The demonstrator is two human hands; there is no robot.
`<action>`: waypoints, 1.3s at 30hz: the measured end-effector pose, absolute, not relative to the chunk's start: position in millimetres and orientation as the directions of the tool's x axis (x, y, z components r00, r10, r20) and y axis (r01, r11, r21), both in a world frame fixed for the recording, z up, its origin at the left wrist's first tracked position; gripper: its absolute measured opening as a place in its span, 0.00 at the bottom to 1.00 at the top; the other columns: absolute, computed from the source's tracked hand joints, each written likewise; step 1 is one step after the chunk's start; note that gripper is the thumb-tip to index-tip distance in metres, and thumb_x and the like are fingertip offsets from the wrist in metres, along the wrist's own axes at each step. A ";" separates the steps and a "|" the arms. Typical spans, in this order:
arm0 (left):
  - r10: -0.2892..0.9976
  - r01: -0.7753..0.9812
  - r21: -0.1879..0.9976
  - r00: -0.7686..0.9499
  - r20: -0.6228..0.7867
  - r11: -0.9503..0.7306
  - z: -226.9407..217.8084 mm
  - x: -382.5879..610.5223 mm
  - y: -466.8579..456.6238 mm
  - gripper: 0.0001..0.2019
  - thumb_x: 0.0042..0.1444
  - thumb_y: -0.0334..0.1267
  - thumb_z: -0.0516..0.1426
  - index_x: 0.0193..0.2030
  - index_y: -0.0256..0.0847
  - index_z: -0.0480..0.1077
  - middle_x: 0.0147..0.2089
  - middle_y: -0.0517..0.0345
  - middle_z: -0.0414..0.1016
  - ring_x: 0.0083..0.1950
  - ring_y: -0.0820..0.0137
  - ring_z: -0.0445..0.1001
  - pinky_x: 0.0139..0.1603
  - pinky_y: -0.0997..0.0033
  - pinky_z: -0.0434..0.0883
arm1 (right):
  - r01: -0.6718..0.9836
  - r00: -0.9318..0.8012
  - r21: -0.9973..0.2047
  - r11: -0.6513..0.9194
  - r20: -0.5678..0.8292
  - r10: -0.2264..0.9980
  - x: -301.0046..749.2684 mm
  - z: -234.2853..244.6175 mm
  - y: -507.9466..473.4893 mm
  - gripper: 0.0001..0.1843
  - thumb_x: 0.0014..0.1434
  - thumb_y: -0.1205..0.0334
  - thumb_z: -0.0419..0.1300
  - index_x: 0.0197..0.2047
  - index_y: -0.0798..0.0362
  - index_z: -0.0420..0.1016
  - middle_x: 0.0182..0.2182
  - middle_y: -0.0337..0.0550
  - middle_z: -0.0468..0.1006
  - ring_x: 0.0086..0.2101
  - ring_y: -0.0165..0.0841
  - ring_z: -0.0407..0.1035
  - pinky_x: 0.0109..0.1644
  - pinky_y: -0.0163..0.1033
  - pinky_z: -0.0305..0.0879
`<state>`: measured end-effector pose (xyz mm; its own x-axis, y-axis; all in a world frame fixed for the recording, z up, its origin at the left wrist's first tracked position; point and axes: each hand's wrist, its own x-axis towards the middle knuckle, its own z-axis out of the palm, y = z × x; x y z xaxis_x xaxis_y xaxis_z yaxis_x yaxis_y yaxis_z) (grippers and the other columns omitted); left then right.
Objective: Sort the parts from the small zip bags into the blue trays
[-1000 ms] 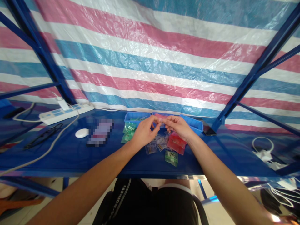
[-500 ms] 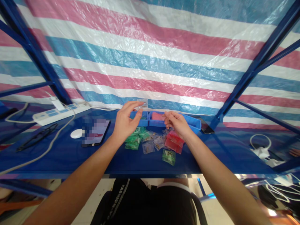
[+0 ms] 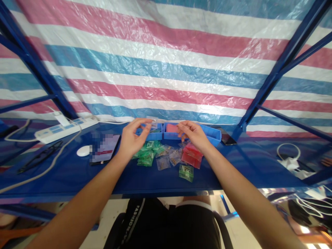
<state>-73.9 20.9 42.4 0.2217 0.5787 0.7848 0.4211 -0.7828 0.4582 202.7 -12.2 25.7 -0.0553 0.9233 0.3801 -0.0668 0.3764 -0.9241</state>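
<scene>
My left hand (image 3: pixel 134 135) pinches a small clear plastic bag (image 3: pixel 153 122) between thumb and fingertips, above the left blue bin (image 3: pixel 157 136). My right hand (image 3: pixel 192 134) is closed, fingertips together, over the blue bin (image 3: pixel 169 136) beside it, which has something pink-red (image 3: pixel 171 128) inside. Whatever those fingertips hold, if anything, is too small to make out. On the table in front of the bins lie a pile of green bags (image 3: pixel 147 152), several clear bags (image 3: pixel 163 163) with small brass-coloured pieces, a stack of red bags (image 3: pixel 192 155) and a single green bag (image 3: pixel 186 173).
At the left are a phone (image 3: pixel 106 148), a round white object (image 3: pixel 83 151), black glasses (image 3: pixel 38 157), and a white power strip (image 3: pixel 66 129) with cables. Another dark phone (image 3: pixel 226 136) lies right of the bins. A striped sheet (image 3: pixel 166 76) hangs behind the blue table (image 3: pixel 153 183).
My left hand has come down and left with the clear bag, closing its thumb onto it. My right hand has shifted slightly left, fingers still together.
</scene>
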 end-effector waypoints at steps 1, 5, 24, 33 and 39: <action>0.555 0.376 0.432 0.338 0.760 -0.820 38.7 -67.2 17.4 0.14 0.72 0.45 0.60 0.57 0.44 0.80 0.57 0.51 0.83 0.54 0.62 0.82 0.57 0.62 0.79 | -0.076 -0.091 -0.917 0.391 0.397 0.913 201.2 26.2 -13.5 0.22 0.60 0.39 0.73 0.46 0.46 0.83 0.40 0.42 0.85 0.36 0.37 0.78 0.33 0.40 0.74; 0.438 0.247 0.366 0.609 0.661 -0.897 23.7 -42.5 6.9 0.21 0.71 0.42 0.60 0.69 0.46 0.74 0.68 0.47 0.77 0.66 0.57 0.77 0.61 0.57 0.80 | -0.019 -0.164 -0.913 0.408 0.405 0.899 200.1 23.8 -13.6 0.22 0.58 0.41 0.75 0.48 0.46 0.83 0.41 0.42 0.85 0.40 0.39 0.79 0.38 0.42 0.77; 0.485 0.410 0.259 0.727 0.486 -0.875 8.9 -49.1 18.1 0.23 0.70 0.51 0.62 0.66 0.44 0.75 0.66 0.45 0.78 0.68 0.52 0.76 0.72 0.47 0.72 | 0.761 0.222 -0.564 0.320 0.691 0.688 270.6 24.9 4.0 0.14 0.66 0.61 0.59 0.51 0.52 0.81 0.39 0.50 0.82 0.39 0.44 0.75 0.51 0.50 0.72; 0.462 0.397 0.240 0.724 0.513 -0.886 6.2 -53.9 22.8 0.15 0.70 0.49 0.62 0.57 0.45 0.81 0.56 0.49 0.84 0.58 0.57 0.82 0.64 0.56 0.78 | 0.970 0.115 -0.237 0.054 0.642 0.758 284.0 -1.6 15.2 0.13 0.67 0.57 0.61 0.46 0.54 0.85 0.45 0.59 0.81 0.49 0.53 0.74 0.61 0.57 0.67; 0.579 0.651 0.139 0.533 0.616 -0.747 18.8 -69.0 25.1 0.12 0.72 0.44 0.57 0.46 0.44 0.81 0.47 0.51 0.84 0.51 0.56 0.82 0.55 0.56 0.77 | 0.944 0.020 -0.257 0.206 0.671 0.741 264.7 7.1 10.7 0.14 0.71 0.56 0.58 0.44 0.53 0.84 0.44 0.58 0.81 0.50 0.52 0.72 0.62 0.56 0.66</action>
